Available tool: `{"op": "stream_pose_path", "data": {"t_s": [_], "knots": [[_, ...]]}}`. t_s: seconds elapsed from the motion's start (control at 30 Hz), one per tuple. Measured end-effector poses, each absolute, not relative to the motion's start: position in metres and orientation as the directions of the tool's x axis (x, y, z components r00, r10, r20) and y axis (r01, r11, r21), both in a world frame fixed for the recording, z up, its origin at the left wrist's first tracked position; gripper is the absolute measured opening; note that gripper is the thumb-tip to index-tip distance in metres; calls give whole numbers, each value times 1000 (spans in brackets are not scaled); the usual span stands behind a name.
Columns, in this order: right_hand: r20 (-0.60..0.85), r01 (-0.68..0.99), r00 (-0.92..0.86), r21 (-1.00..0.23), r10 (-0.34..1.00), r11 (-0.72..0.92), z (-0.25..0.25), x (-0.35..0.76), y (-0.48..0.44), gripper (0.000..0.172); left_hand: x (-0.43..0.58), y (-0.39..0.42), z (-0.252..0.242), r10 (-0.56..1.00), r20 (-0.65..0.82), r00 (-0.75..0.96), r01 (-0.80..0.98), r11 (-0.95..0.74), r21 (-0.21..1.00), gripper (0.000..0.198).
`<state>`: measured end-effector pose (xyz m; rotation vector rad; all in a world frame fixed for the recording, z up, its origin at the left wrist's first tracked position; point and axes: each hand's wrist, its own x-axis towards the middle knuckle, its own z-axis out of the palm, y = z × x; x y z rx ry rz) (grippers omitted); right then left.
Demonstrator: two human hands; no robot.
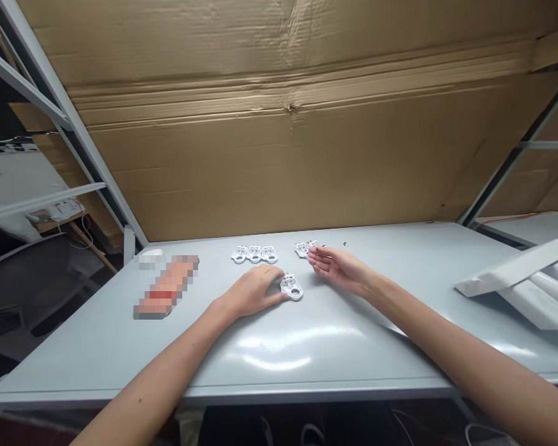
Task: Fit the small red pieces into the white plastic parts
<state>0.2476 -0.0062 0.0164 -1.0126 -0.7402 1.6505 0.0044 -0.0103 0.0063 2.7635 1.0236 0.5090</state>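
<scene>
A small white part with a round hole [291, 287] lies on the grey table [363, 347], its left edge between the thumb and fingers of my left hand [257, 290]. My right hand [335, 266] is raised a little to the right, fingers curled together, with a thin dark bit at the fingertips that is too small to make out. Just behind those fingertips lie similar white parts [301, 249], partly covered by the hand. Three more white parts [254, 254] sit side by side behind my left hand.
A blurred orange object [170, 285] and a small white item [151, 256] lie at the left. White foam-like pieces [530, 282] are at the right. A tiny dark piece [345, 244] lies near the back, before the cardboard wall [279, 173].
</scene>
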Motion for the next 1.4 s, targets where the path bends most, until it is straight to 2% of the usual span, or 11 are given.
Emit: {"op": "stream_pose_path", "data": {"t_s": [0.2, 0.33, 0.43, 0.5, 0.6, 0.7, 0.8, 0.93, 1.03, 1.2, 1.4], "knots": [[-314, -401, -147, -848, 938, -346, 15, 246, -7, 17, 4, -11, 6, 651, 267, 711, 604, -759, 241, 33], [-267, -355, -161, -883, 950, -308, 15, 249, -8, 18, 5, -10, 5, 637, 278, 719, 601, -771, 211, 36], [-137, -193, -127, -968, 982, -160, 17, 255, -6, 15, 6, -11, 5, 649, 283, 706, 627, -759, 178, 39], [30, 49, -19, -998, 999, 31, 17, 261, -4, 19, 7, -12, 6, 672, 306, 675, 661, -734, 153, 40], [378, 517, -12, -790, 926, 329, 15, 272, 2, 22, 10, -17, 11, 658, 351, 666, 657, -740, 141, 32], [511, 696, -211, -519, 833, 495, 9, 283, 8, 22, 12, -21, 17, 556, 329, 763, 545, -828, 133, 15], [514, 751, -285, -404, 809, 522, 1, 291, 13, 19, 13, -24, 21, 474, 287, 833, 471, -878, 82, 10], [419, 797, -345, -342, 840, 498, -6, 296, 16, 15, 11, -25, 23, 487, 244, 839, 489, -870, 54, 16], [364, 789, -361, -372, 859, 489, -7, 296, 16, 16, 10, -25, 22, 514, 203, 834, 507, -857, 86, 24], [409, 679, -406, -463, 817, 570, 0, 280, 6, 23, 8, -19, 14, 545, 164, 822, 528, -838, 139, 49], [375, 527, -586, -498, 719, 689, 4, 248, -15, 29, 3, -2, 5, 609, 199, 768, 593, -793, 140, 55]]}}
